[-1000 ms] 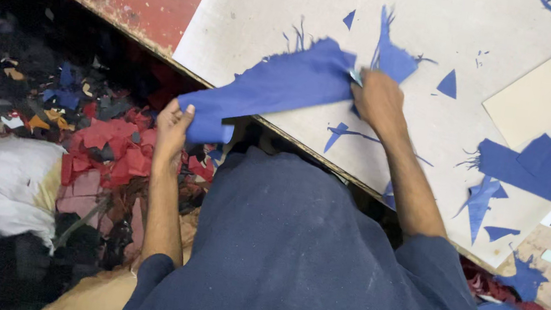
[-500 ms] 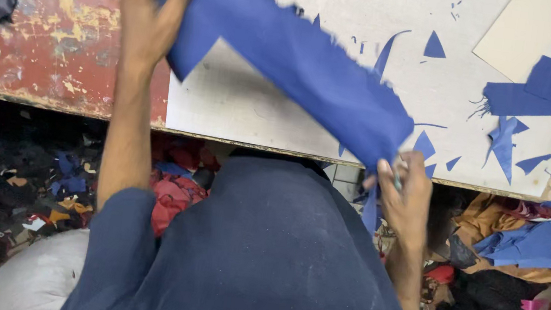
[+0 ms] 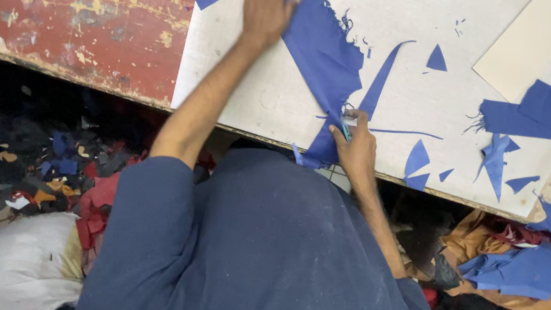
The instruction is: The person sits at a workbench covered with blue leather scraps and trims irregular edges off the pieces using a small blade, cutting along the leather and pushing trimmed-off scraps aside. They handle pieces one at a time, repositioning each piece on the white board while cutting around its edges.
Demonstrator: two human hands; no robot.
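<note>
A long strip of blue fabric [image 3: 316, 48] lies slantwise across the white board [image 3: 261, 104], from the far left down to the near edge. My left hand [image 3: 266, 3] rests flat on its upper end, fingers spread. My right hand [image 3: 358, 151] is closed at the strip's lower, frayed end by the board's edge. It grips a small tool with a pale blue part [image 3: 346, 130], whose kind I cannot tell.
Blue offcuts [image 3: 422, 159] and larger blue pieces [image 3: 546, 115] lie on the board's right side, beside a cream sheet [image 3: 534, 46]. The worn red table [image 3: 96, 21] extends left. Below the edge lie heaps of coloured scraps [image 3: 62, 178] and a white sack [image 3: 16, 270].
The blue strip was held up in the air between both hands; now it lies flat on the board. My left hand presses its top and my right hand is at its lower end.
</note>
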